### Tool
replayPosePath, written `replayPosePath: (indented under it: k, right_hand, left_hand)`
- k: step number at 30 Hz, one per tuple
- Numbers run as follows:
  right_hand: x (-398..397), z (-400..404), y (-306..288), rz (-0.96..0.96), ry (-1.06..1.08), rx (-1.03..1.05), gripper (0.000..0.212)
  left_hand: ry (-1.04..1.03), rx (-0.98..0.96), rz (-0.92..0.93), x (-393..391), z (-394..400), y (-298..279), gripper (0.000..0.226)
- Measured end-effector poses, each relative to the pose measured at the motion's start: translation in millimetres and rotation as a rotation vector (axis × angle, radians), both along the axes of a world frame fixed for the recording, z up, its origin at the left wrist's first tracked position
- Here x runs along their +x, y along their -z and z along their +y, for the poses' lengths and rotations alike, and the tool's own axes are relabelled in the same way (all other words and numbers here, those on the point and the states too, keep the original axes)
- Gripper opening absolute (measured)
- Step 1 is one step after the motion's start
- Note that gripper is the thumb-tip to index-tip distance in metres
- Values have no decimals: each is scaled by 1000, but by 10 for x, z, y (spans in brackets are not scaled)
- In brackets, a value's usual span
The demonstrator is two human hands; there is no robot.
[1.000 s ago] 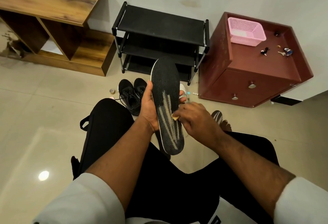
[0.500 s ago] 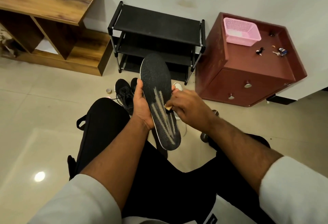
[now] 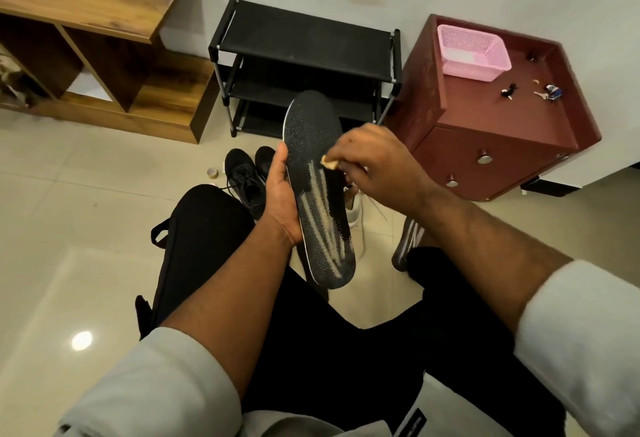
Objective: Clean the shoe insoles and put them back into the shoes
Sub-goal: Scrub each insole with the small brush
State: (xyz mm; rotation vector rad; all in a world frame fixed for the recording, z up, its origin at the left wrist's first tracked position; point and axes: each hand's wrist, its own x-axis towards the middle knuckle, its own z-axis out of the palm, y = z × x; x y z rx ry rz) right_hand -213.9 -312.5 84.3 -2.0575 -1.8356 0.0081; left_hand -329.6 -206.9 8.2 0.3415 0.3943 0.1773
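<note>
My left hand (image 3: 282, 199) grips a long black insole (image 3: 313, 145) by its left edge, holding it upright over my lap. Pale streaks run down the insole's lower half. My right hand (image 3: 379, 168) pinches a small tan pad (image 3: 328, 161) against the insole's middle, at the top of the streaks. Two black shoes (image 3: 242, 178) stand on the floor behind the insole, partly hidden by my left hand. A white shoe (image 3: 354, 208) and a grey shoe (image 3: 407, 240) show under my right arm.
A black shoe rack (image 3: 304, 45) stands against the wall. A maroon cabinet (image 3: 491, 145) at right carries a pink basket (image 3: 471, 52) and small items. A wooden shelf unit (image 3: 104, 3) is at left. A small roll (image 3: 212, 173) lies on the tiled floor.
My right hand has slid the pad up the insole from its lower middle toward the centre, lengthening the pale streaks. The left hand keeps its grip.
</note>
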Motion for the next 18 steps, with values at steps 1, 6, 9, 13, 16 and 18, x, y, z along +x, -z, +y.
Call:
replayPosePath:
  k: [1, 6, 9, 13, 16, 18]
  right_hand:
    - [11, 107, -29, -18, 5, -20, 22]
    - [-103, 269, 80, -83, 25, -58, 26]
    - [-310, 73, 226, -41, -31, -57, 30]
    - [-416, -188, 354, 36, -61, -67, 28]
    - [-345, -204, 291, 112, 19, 33, 22]
    - [-323, -143, 240, 94, 37, 57, 21]
  left_hand:
    - [22, -14, -17, -6, -15, 6, 77]
    - [45, -43, -13, -55, -11, 66, 73]
    - [-10, -28, 10, -99, 24, 17, 72]
    - [42, 2, 65, -93, 57, 16, 87]
    - [65, 20, 63, -69, 74, 36, 87]
    - [63, 4, 43, -60, 52, 6, 80]
